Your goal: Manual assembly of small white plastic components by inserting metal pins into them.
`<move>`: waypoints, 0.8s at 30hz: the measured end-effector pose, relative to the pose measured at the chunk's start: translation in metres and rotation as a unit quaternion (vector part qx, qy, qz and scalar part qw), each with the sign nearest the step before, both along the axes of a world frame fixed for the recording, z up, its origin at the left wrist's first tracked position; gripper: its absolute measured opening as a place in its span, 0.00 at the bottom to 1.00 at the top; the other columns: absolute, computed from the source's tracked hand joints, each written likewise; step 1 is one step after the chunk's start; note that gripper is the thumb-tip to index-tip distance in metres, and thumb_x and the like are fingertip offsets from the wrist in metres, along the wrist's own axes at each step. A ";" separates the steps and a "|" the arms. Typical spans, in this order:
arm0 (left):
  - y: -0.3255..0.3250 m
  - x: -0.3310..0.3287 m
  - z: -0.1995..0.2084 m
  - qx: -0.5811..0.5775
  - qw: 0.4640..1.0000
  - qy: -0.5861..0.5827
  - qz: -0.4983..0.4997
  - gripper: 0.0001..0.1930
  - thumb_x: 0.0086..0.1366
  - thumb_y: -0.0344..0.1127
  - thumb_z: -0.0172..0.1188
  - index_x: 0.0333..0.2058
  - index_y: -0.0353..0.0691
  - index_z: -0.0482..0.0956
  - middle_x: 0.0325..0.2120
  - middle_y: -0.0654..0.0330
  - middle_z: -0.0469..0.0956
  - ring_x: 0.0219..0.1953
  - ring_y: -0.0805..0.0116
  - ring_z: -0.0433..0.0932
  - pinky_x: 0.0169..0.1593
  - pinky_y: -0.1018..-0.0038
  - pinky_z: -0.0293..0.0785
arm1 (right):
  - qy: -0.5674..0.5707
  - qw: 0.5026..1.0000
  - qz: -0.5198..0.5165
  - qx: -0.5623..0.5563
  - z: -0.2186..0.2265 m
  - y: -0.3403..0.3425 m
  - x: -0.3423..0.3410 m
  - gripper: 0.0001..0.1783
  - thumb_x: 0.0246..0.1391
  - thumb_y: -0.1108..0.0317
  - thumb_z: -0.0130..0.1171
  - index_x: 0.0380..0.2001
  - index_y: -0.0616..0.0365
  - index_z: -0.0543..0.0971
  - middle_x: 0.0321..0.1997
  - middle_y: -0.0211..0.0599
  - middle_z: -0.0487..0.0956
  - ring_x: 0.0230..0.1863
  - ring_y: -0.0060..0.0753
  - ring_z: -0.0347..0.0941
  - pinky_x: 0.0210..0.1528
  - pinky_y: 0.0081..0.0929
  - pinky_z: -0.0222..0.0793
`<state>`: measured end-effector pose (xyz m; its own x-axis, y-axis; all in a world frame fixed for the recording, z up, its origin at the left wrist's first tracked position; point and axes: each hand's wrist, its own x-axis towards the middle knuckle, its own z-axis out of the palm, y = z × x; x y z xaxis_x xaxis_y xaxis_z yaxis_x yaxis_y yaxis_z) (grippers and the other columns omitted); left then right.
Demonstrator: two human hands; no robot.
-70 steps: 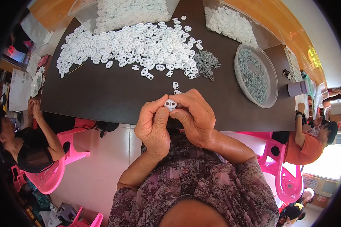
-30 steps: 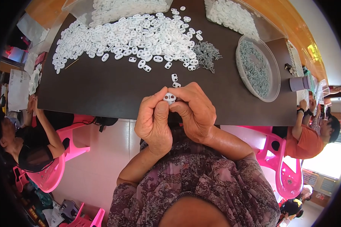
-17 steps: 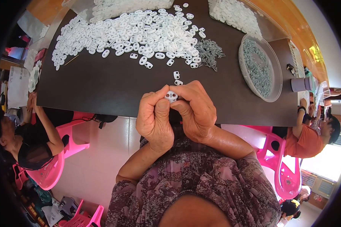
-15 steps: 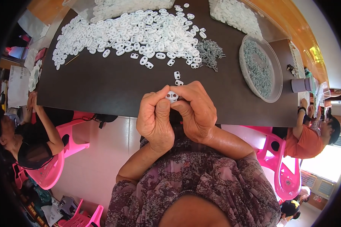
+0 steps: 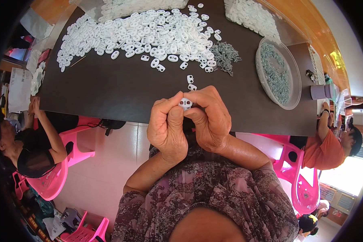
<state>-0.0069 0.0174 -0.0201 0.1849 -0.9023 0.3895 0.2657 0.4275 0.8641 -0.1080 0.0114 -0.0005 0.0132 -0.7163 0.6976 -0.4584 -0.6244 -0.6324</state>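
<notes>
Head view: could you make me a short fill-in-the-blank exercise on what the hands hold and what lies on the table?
1. The left hand and the right hand hold a small two-holed plastic piece, coloured ____.
2. On the dark brown tabletop, the pile of small grey rod-like pieces lies at the ____ end of the large heap of white oval plastic pieces.
3. The thin yellowish stick lies near the heap's ____ end.

Missing words: white; right; left.

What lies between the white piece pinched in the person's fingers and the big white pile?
In the head view, two loose white pieces lie on the dark tabletop between the held piece and the pile, with a few strays nearer the pile.
</notes>
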 end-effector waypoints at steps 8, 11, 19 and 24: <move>0.001 -0.003 -0.003 -0.026 0.998 -0.026 0.043 0.09 0.67 0.29 0.51 0.42 0.29 0.75 0.27 0.65 0.69 0.29 0.79 0.64 0.32 0.84 0.62 | 0.037 0.997 -0.003 -0.066 -0.001 -0.004 0.000 0.16 0.43 0.76 0.63 0.38 0.66 0.74 0.30 0.41 0.75 0.27 0.38 0.69 0.27 0.28 0.65; 0.003 -0.003 -0.003 -0.027 0.999 -0.027 0.037 0.10 0.68 0.30 0.51 0.42 0.29 0.74 0.28 0.64 0.69 0.29 0.79 0.64 0.32 0.84 0.63 | 0.057 0.995 -0.009 -0.086 -0.002 -0.004 0.001 0.17 0.43 0.76 0.63 0.38 0.67 0.73 0.28 0.41 0.74 0.26 0.38 0.69 0.26 0.29 0.65; 0.005 -0.006 -0.003 -0.032 0.998 -0.012 0.045 0.10 0.69 0.32 0.48 0.41 0.29 0.72 0.28 0.63 0.69 0.28 0.78 0.64 0.32 0.82 0.63 | 0.045 0.995 -0.007 -0.090 -0.005 -0.004 0.004 0.15 0.44 0.75 0.63 0.37 0.67 0.73 0.28 0.41 0.73 0.25 0.37 0.68 0.25 0.28 0.64; 0.003 -0.006 -0.005 -0.029 0.997 -0.042 0.060 0.09 0.69 0.31 0.48 0.40 0.29 0.72 0.26 0.62 0.69 0.27 0.77 0.64 0.31 0.81 0.63 | 0.039 0.995 -0.002 -0.087 -0.009 -0.007 0.004 0.15 0.44 0.77 0.62 0.37 0.66 0.73 0.28 0.40 0.72 0.24 0.37 0.67 0.25 0.29 0.64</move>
<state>-0.0128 0.0206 -0.0250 0.2540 -0.8515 0.4587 0.1371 0.5012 0.8544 -0.1040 0.0048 -0.0096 0.0699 -0.5845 0.8084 -0.5055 -0.7194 -0.4764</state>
